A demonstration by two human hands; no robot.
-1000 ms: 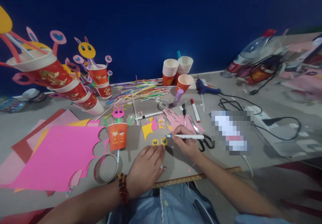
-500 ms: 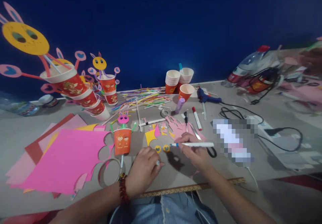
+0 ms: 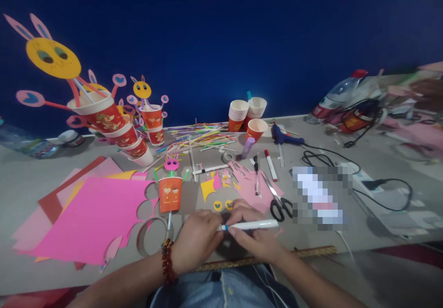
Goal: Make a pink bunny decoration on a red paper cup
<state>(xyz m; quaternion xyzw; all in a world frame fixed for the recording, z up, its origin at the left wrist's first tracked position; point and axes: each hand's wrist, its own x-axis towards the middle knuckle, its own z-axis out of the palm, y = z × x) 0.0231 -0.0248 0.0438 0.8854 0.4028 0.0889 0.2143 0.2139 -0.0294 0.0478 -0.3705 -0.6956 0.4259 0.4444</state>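
My right hand (image 3: 254, 234) is closed round a white marker (image 3: 258, 225) with a blue band, held level. At the marker's left end, my left hand (image 3: 200, 234) is closed on its white cap, which mostly hides in the fingers. Just beyond my hands lie two small yellow discs with dark heart shapes, the left disc (image 3: 218, 205) and the right disc (image 3: 229, 204). An orange cup (image 3: 170, 194) with a pink paper head (image 3: 171, 163) stands to the left of my left hand. Scissors (image 3: 277, 202) lie right of my right hand.
Pink sheets (image 3: 93, 220) and a tape roll (image 3: 152, 236) lie at left, near tall cup figures (image 3: 100, 114). Straws (image 3: 197, 137), stacked cups (image 3: 238, 114) and a glue gun (image 3: 287, 136) are behind. A blurred-out object (image 3: 321, 195), cables and a bottle (image 3: 335, 98) are at right.
My right hand has brought the marker down and left from the yellow discs to my left hand, where its tip meets the cap. The scissors are now uncovered.
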